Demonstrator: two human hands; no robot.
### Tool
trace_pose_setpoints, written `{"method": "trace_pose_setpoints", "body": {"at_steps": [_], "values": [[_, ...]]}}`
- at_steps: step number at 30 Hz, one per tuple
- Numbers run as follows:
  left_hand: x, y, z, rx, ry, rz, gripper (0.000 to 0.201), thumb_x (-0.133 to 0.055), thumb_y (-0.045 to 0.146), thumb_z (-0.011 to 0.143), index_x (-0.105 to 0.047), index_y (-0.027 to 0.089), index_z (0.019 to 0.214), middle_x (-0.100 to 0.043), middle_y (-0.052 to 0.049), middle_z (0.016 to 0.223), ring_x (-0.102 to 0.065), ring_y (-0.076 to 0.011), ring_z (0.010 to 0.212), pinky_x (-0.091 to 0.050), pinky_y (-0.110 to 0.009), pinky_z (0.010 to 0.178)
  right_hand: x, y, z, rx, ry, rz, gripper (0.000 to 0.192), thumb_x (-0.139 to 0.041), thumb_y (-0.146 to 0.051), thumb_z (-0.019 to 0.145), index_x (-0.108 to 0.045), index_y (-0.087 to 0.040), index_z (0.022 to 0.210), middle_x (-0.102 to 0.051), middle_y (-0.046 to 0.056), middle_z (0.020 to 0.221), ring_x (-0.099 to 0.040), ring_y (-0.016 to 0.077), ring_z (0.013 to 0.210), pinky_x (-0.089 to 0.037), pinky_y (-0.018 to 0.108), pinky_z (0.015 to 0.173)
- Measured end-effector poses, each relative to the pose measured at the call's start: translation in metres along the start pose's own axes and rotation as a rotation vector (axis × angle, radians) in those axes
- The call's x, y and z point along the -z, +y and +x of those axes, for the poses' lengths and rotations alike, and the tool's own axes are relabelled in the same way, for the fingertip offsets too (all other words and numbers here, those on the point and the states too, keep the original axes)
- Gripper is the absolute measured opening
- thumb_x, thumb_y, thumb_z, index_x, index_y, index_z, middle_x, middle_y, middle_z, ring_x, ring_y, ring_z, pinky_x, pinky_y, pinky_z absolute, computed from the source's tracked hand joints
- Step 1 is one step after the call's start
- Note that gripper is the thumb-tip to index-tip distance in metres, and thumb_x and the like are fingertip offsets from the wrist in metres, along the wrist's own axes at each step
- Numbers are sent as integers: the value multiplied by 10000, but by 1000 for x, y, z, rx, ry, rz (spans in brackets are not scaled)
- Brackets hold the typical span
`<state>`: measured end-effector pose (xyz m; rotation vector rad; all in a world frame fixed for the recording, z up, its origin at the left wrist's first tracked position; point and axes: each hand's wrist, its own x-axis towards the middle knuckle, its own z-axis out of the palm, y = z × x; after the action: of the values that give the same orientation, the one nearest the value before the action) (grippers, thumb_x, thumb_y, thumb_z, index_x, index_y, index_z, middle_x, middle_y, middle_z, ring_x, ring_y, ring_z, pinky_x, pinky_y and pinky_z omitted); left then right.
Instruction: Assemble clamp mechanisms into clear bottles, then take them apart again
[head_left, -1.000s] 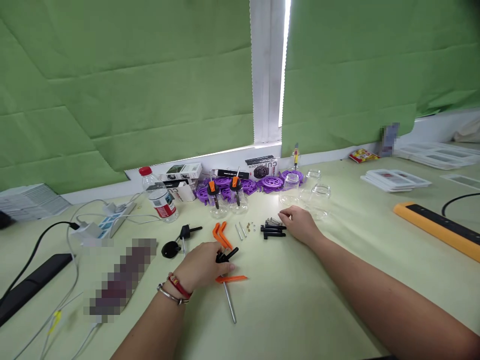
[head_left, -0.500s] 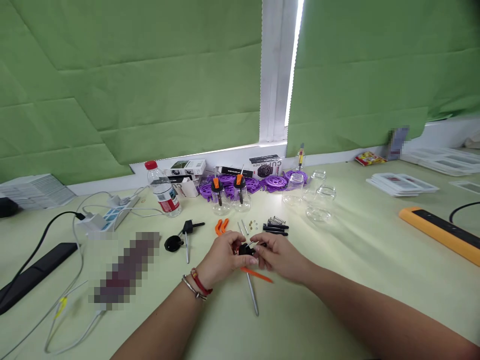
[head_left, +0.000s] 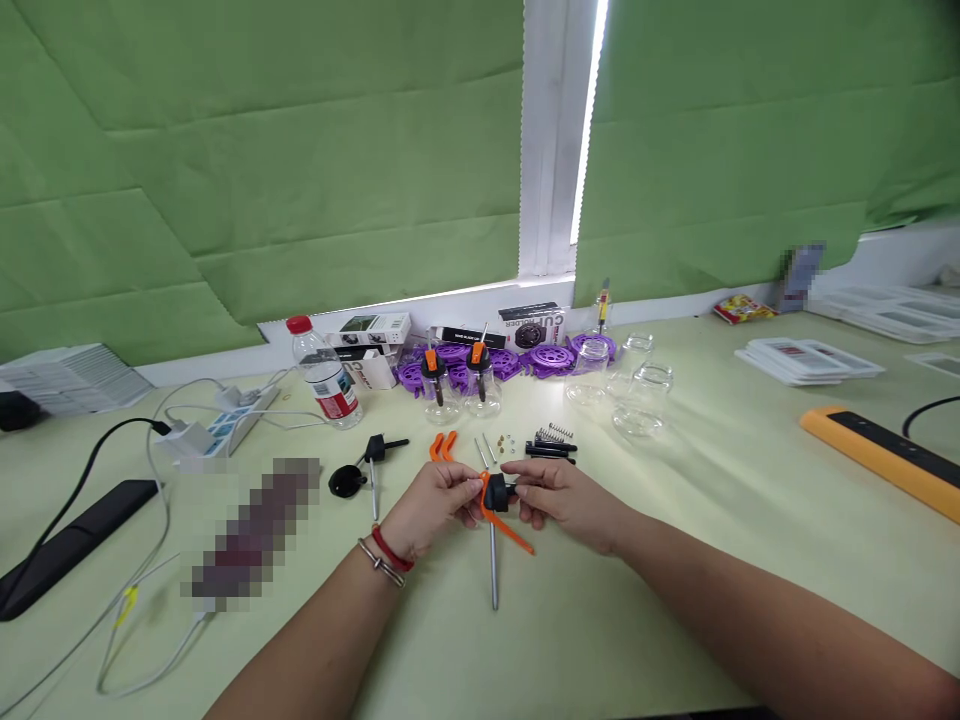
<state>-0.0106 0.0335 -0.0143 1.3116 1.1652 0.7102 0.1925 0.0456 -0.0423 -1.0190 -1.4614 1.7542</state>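
Between my hands is a black pump head (head_left: 497, 493) with an orange lever (head_left: 514, 535) and a thin metal tube (head_left: 493, 572) pointing down toward me. My left hand (head_left: 442, 500) pinches the lever's curved upper end at the head's left side. The fingers of my right hand (head_left: 561, 498) grip a narrow part on the head's right side, mostly covered by the fingertips. Just beyond lie two orange levers (head_left: 443, 446), two metal pins (head_left: 485, 450), small nuts (head_left: 506, 443), black rods (head_left: 550, 450) and springs (head_left: 555, 434). Another black head with a tube (head_left: 376, 450) lies to the left.
Glass jars (head_left: 642, 402) stand at the back right; two jars with black-and-orange tops (head_left: 480, 385) stand further left. Behind them are purple parts (head_left: 551, 360) and boxes (head_left: 373, 368). A water bottle (head_left: 328, 380), a power strip (head_left: 238, 423) and cables occupy the left.
The pump head has turned and risen slightly, so its black body and orange lever show more. My left fingers have shifted onto the lever's upper end; the tube now points straighter down.
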Motion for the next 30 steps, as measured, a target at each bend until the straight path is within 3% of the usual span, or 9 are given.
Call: {"method": "trace_pose_setpoints", "body": {"at_steps": [3, 7, 9, 13, 16, 20, 25, 27, 30], "values": [[-7, 0, 1, -3, 32, 22, 186, -552, 321, 801, -587, 156, 724, -583, 15, 576, -525, -104, 516, -457, -295, 583, -1, -2, -4, 56, -16, -136, 513, -623, -392, 775, -539, -208, 1247, -621, 50, 921, -579, 133, 679, -477, 275, 585], [-13, 0, 0, -1, 18, 60, 254, -567, 393, 773, -594, 146, 723, -569, 14, 564, -518, -112, 532, -428, -267, 551, -3, -7, -7, 208, 45, -362, 498, -693, -438, 701, -634, -210, 1140, -592, 82, 1121, -565, 231, 997, -462, 356, 857], [-13, 0, 0, -26, -8, 144, 275, -570, 406, 767, -611, 140, 712, -545, 20, 554, -486, -102, 525, -391, -242, 525, -5, -11, -8, 243, 41, -420, 490, -682, -430, 711, -633, -213, 1149, -609, 79, 1123, -554, 250, 1034, -436, 375, 902], [-12, 2, -1, -133, -9, 335, 285, -546, 381, 782, -618, 144, 641, -487, 38, 535, -424, -84, 519, -344, -226, 523, -8, -20, -10, 301, -114, -454, 338, -590, -342, 790, -662, -240, 1104, -664, 27, 1004, -589, 217, 934, -440, 332, 860], [-8, 5, -1, -128, 47, 359, 257, -539, 354, 775, -621, 148, 645, -482, 39, 534, -444, -93, 525, -367, -238, 548, -7, -19, -9, 271, -20, -463, 280, -603, -328, 766, -682, -220, 1012, -657, 24, 931, -586, 185, 803, -451, 293, 744], [6, 11, -4, -99, 187, 406, 251, -516, 323, 776, -601, 155, 611, -487, 26, 538, -455, -103, 508, -366, -237, 529, -1, -13, -6, 90, 113, -407, 288, -616, -372, 746, -637, -191, 970, -579, -3, 717, -468, 110, 559, -374, 240, 528], [9, 14, 6, -179, 596, 1095, 343, -398, 315, 857, -639, 159, 668, -599, -46, 684, -549, -166, 645, -345, -261, 554, 3, -14, -6, 14, 162, -381, 292, -636, -383, 730, -620, -184, 944, -484, -32, 617, -397, 95, 532, -313, 223, 491], [0, 12, 15, -162, 538, 1379, 335, -374, 256, 865, -656, 137, 728, -631, -97, 772, -583, -207, 723, -362, -286, 590, 3, -14, -6, 29, 153, -394, 286, -644, -372, 723, -623, -181, 935, -479, -31, 622, -398, 96, 543, -312, 224, 497], [-14, 7, 28, -117, 367, 1561, 280, -389, 132, 825, -668, 105, 829, -640, -142, 823, -599, -237, 794, -386, -316, 651, 3, -13, -6, 38, 146, -406, 280, -643, -362, 724, -624, -180, 936, -478, -31, 631, -397, 96, 551, -316, 224, 505]]}}
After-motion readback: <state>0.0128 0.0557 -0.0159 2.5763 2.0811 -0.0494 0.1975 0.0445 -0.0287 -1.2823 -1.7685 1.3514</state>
